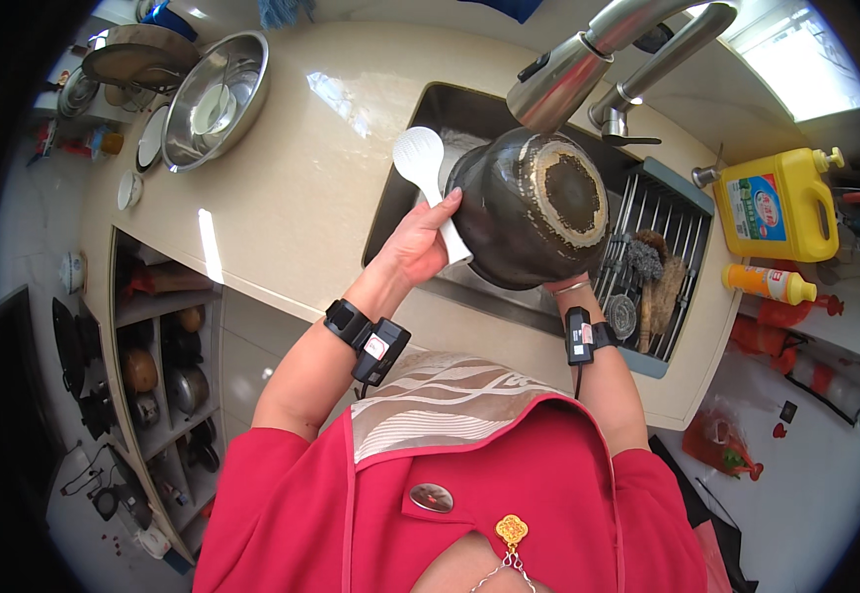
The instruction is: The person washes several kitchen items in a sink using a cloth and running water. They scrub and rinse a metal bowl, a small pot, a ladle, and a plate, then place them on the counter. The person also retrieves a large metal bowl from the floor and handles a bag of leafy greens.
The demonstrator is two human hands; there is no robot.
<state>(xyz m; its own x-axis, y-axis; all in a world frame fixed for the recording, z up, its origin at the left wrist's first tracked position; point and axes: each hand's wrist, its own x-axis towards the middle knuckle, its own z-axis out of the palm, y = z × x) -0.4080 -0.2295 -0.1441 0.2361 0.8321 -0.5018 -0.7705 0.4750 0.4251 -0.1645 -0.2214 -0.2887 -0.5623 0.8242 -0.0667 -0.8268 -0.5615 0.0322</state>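
A dark glazed pot is tipped over the metal sink, its worn base facing up and to the right, below the pull-down faucet head. My left hand holds a white slotted spoon by its handle, with the thumb beside the pot's left side. The spoon's perforated bowl points up and away. Under the pot's lower right edge is my right hand, mostly hidden, supporting the pot; its fingers cannot be seen. Whether water runs from the faucet is hidden by the pot.
Right of the basin, a rack holds brushes and a scourer. Beyond stand a yellow detergent jug and an orange bottle. A steel basin with a bowl inside and a small white cup are at the counter's left.
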